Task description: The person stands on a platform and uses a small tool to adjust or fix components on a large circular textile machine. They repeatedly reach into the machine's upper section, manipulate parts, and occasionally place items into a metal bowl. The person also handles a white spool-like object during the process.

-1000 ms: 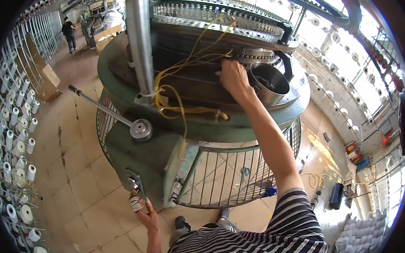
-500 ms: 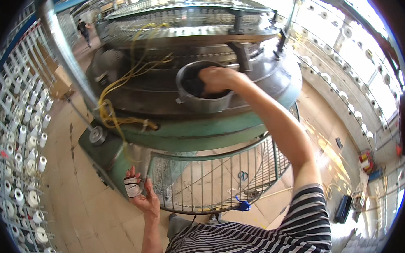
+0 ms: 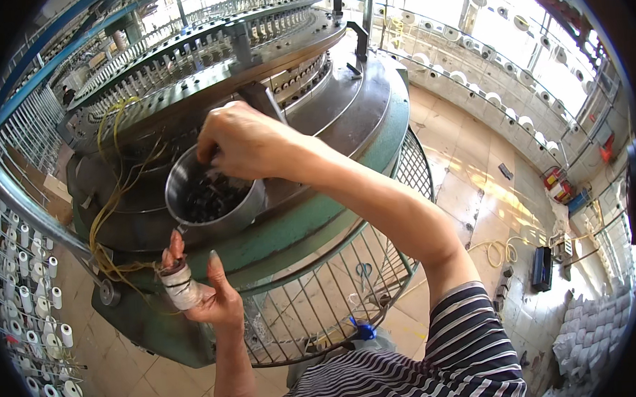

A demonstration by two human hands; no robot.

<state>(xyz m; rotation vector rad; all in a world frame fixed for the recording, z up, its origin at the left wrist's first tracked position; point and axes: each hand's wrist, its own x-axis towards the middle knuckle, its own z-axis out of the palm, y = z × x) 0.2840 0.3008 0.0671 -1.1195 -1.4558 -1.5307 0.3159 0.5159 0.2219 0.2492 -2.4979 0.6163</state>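
Note:
A round metal pot stands on the dark top of the green circular machine, with many small dark pieces inside. My right hand is over the pot, its fingers bent inward and pressed together. What they hold, if anything, I cannot make out. Below the pot's near side is my left hand, palm up, thumb apart from the fingers. A whitish wrap with dark bands goes around its fingers, whose tips stick out above it.
Yellow tubes hang down the machine's left side. A barred guard curves in front of me, with a blue object at its lower edge. Racks of white yarn cones stand left. A black box lies on the right floor.
The view has turned, so the machine tilts and the pot shows further left. My right hand has risen from deep in the pot to above its rim. My left hand is closer to the pot.

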